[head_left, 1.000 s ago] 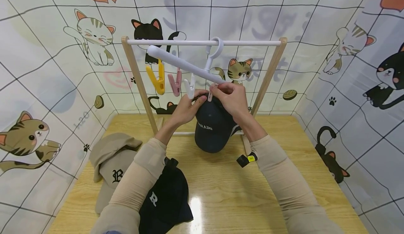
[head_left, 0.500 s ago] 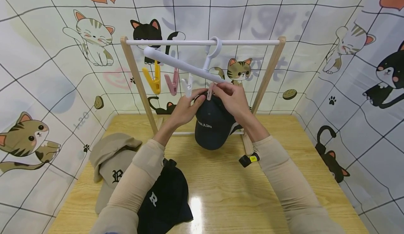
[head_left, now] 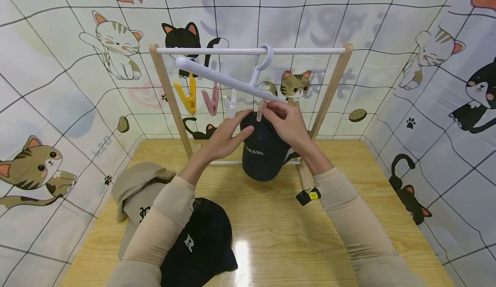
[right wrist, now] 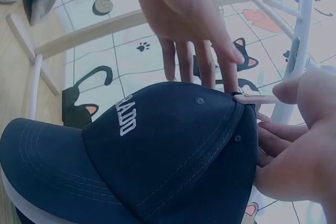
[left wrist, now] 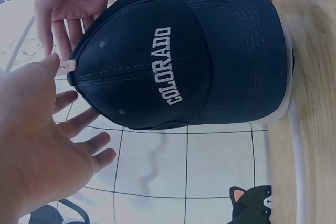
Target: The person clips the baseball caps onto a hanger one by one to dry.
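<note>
A dark navy cap (head_left: 261, 151) with COLORADO lettering hangs brim down under a white hanger (head_left: 228, 80). A pale pink clothespin (head_left: 261, 110) grips the top of its crown. My right hand (head_left: 288, 123) pinches this clothespin, its thumb on the end of the pin (right wrist: 262, 99) in the right wrist view. My left hand (head_left: 228, 136) is at the left of the crown, with its fingers spread and loosely extended; in the left wrist view the left fingers lie close to the cap (left wrist: 152, 61), and contact is hard to tell.
Yellow (head_left: 187, 95), pink (head_left: 212, 100) and white clothespins (head_left: 231, 105) hang along the hanger. The hanger hooks on the white bar (head_left: 310, 51) of a wooden rack. Beige caps (head_left: 135, 188) and a black cap (head_left: 201, 239) lie on the table (head_left: 279, 235) at the left.
My left hand has loosened from the cap's top and its fingers have spread. My right hand stays at the pale pink clothespin. The cap has risen slightly.
</note>
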Action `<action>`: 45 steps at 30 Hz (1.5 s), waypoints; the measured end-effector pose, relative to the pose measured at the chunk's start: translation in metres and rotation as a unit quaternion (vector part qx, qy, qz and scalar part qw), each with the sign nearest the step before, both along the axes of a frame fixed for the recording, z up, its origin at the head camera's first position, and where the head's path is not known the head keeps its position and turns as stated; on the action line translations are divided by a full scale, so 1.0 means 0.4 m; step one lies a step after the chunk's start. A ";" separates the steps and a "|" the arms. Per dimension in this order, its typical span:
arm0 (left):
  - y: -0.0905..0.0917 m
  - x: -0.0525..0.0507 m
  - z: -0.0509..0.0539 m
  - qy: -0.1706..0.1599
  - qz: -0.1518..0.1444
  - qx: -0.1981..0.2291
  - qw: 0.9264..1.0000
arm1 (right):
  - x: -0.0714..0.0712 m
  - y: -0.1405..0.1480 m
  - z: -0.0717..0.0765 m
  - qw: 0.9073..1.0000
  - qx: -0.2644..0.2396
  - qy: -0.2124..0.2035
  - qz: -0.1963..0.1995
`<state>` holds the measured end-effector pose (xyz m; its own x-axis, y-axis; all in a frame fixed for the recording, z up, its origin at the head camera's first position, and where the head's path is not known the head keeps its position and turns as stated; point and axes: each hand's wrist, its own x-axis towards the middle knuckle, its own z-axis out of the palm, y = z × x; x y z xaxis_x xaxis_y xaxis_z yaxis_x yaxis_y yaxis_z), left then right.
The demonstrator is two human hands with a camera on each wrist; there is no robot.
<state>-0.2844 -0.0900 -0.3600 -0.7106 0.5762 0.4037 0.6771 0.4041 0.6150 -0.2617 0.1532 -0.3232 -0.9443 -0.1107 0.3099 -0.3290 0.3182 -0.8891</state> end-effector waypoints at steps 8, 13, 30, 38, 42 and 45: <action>-0.056 0.049 0.001 -0.013 0.017 -0.028 0.999 | 0.003 0.007 -0.008 0.999 0.022 0.022 -0.008; -0.093 0.077 -0.002 -0.018 0.011 -0.033 0.999 | 0.009 0.011 -0.013 0.999 0.026 0.039 -0.011; -0.175 0.202 -0.048 -0.001 0.015 -0.107 0.994 | 0.062 0.031 -0.056 0.990 0.039 0.132 -0.025; -0.192 0.267 -0.107 -0.041 0.006 -0.149 0.988 | 0.100 0.025 -0.071 0.983 0.048 0.172 -0.033; -0.203 0.293 -0.140 -0.055 0.001 -0.160 0.986 | 0.120 0.009 -0.064 0.981 0.042 0.189 -0.023; -0.212 0.308 -0.164 -0.065 -0.001 -0.165 0.984 | 0.132 -0.008 -0.053 0.979 0.034 0.202 -0.012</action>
<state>-0.1611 -0.1747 -0.4258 -0.7426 0.6624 0.0989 0.6020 0.5955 0.5319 -0.2088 0.1499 -0.3445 -0.7487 -0.1232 0.6513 -0.6413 0.3833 -0.6647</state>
